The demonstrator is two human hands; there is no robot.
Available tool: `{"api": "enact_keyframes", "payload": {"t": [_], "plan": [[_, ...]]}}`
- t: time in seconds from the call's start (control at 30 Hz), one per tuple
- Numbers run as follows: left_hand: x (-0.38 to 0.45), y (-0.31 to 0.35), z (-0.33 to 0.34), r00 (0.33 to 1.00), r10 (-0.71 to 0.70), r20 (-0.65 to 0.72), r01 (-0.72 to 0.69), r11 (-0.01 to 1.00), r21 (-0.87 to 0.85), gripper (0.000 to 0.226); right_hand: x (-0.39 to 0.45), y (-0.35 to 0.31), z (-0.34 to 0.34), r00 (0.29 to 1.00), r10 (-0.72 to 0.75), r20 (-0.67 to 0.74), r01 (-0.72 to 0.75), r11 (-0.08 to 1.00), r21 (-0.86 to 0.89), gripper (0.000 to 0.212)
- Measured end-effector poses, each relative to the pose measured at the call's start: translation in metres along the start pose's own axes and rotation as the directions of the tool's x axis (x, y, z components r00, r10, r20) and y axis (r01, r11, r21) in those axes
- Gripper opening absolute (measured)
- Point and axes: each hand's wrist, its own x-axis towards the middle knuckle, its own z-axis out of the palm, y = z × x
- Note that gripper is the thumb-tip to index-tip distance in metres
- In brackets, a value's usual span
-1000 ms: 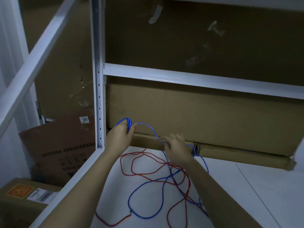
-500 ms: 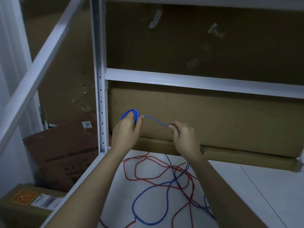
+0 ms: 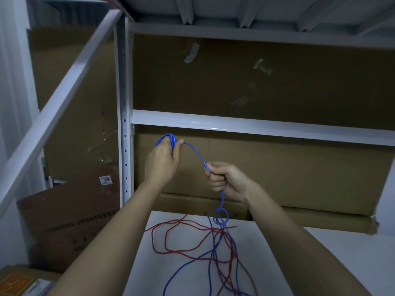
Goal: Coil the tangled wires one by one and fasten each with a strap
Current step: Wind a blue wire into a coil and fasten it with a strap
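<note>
My left hand [image 3: 162, 159] is raised and grips a small coil of blue wire [image 3: 167, 139], whose loops show above the fingers. From the coil the blue wire [image 3: 196, 154] arcs down to my right hand [image 3: 224, 180], which grips it in a fist. Below that fist the blue wire hangs down, curls into a small loop [image 3: 222, 216] and runs into a tangle with a red wire [image 3: 171, 238] lying on the white shelf surface [image 3: 277, 263]. No strap is visible.
A white metal rack upright [image 3: 125, 124] and a cross beam [image 3: 235, 124] stand behind my hands, with large cardboard boxes [image 3: 277, 167] behind them. More cardboard boxes [image 3: 68, 216] lean at the lower left, outside the rack.
Both hands have risen. My right hand slid along the blue wire and moved right, away from the coil, lifting more blue wire off the surface. The view tilted upward.
</note>
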Motion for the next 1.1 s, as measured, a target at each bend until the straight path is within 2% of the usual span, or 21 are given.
{"api": "enact_keyframes", "payload": {"t": [0.07,0.13,0.17,0.2,0.23,0.27,0.33,0.4,0.43,0.47,0.53,0.57,0.63,0.7,0.77,0.83,0.9,0.93,0.97,1.1], "plan": [[0.002,0.004,0.002,1.000,0.021,0.016,-0.021,1.000,-0.010,0.040,-0.005,-0.005,0.004,0.993,-0.094,0.069,0.084,0.987,0.137,0.026],[0.005,0.009,0.001,1.000,0.024,-0.002,-0.024,0.999,-0.043,0.041,-0.012,-0.005,0.000,0.987,-0.162,0.016,0.157,0.974,0.166,0.023],[0.007,0.011,-0.002,1.000,0.023,-0.010,-0.024,0.999,-0.048,0.042,-0.016,-0.007,-0.004,0.981,-0.187,-0.045,0.190,0.979,0.071,0.022],[0.008,0.011,-0.004,1.000,0.027,-0.009,-0.027,0.999,-0.039,0.042,-0.021,-0.009,-0.008,0.970,-0.215,-0.110,0.202,0.973,-0.112,0.020],[0.007,0.011,-0.006,0.999,0.035,-0.001,-0.036,0.999,-0.021,0.042,-0.025,-0.014,-0.012,0.955,-0.251,-0.161,0.183,0.920,-0.347,0.022],[0.006,0.010,-0.007,0.999,0.044,0.013,-0.044,0.999,-0.012,0.041,-0.028,-0.022,-0.014,0.934,-0.298,-0.195,0.143,0.815,-0.562,0.025],[0.004,0.006,-0.006,0.997,0.043,0.058,-0.042,0.999,-0.030,0.039,-0.030,-0.045,-0.020,0.890,-0.399,-0.219,0.052,0.568,-0.822,0.031],[0.003,0.007,-0.005,0.993,0.015,0.118,-0.001,0.993,-0.115,0.038,-0.025,-0.070,-0.022,0.830,-0.503,-0.240,-0.050,0.363,-0.930,0.034],[0.003,0.011,-0.006,0.986,-0.006,0.164,0.042,0.975,-0.219,0.037,-0.018,-0.079,-0.021,0.777,-0.570,-0.267,-0.107,0.298,-0.948,0.034],[0.004,0.017,-0.007,0.975,-0.022,0.221,0.100,0.931,-0.351,0.034,-0.011,-0.084,-0.019,0.707,-0.641,-0.298,-0.143,0.282,-0.949,0.032],[0.004,0.029,-0.010,0.944,-0.011,0.331,0.209,0.796,-0.568,0.026,0.006,-0.084,-0.006,0.572,-0.743,-0.347,-0.064,0.382,-0.922,0.025],[0.003,0.033,-0.012,0.925,0.008,0.379,0.249,0.743,-0.622,0.023,0.012,-0.081,0.001,0.534,-0.756,-0.379,0.010,0.454,-0.891,0.023],[-0.002,0.034,-0.014,0.878,0.053,0.476,0.311,0.692,-0.652,0.023,0.023,-0.072,0.010,0.510,-0.737,-0.444,0.072,0.550,-0.832,0.020],[-0.011,0.031,-0.016,0.832,0.127,0.540,0.366,0.606,-0.706,0.027,0.034,-0.057,0.010,0.546,-0.708,-0.448,0.059,0.566,-0.822,0.020],[-0.019,0.031,-0.019,0.810,0.174,0.560,0.444,0.443,-0.779,0.025,0.042,-0.037,0.010,0.647,-0.652,-0.395,0.031,0.540,-0.841,0.022],[-0.020,0.033,-0.025,0.835,0.158,0.526,0.479,0.261,-0.838,0.026,0.046,-0.015,0.013,0.757,-0.571,-0.318,0.008,0.495,-0.869,0.019],[-0.017,0.032,-0.030,0.879,0.093,0.468,0.459,0.105,-0.882,0.024,0.043,0.004,0.016,0.798,-0.530,-0.288,0.013,0.493,-0.870,0.017],[-0.015,0.029,-0.030,0.896,0.044,0.441,0.438,0.070,-0.896,0.022,0.038,0.012,0.019,0.805,-0.521,-0.285,0.035,0.522,-0.852,0.020],[-0.012,0.026,-0.028,0.909,-0.019,0.416,0.417,0.081,-0.905,0.021,0.033,0.021,0.021,0.820,-0.504,-0.272,0.066,0.555,-0.829,0.022],[-0.005,0.010,-0.012,0.928,-0.244,0.283,0.348,0.286,-0.893,0.022,0.013,0.051,0.033,0.925,-0.347,-0.155,0.112,0.638,-0.762,0.023]]}}
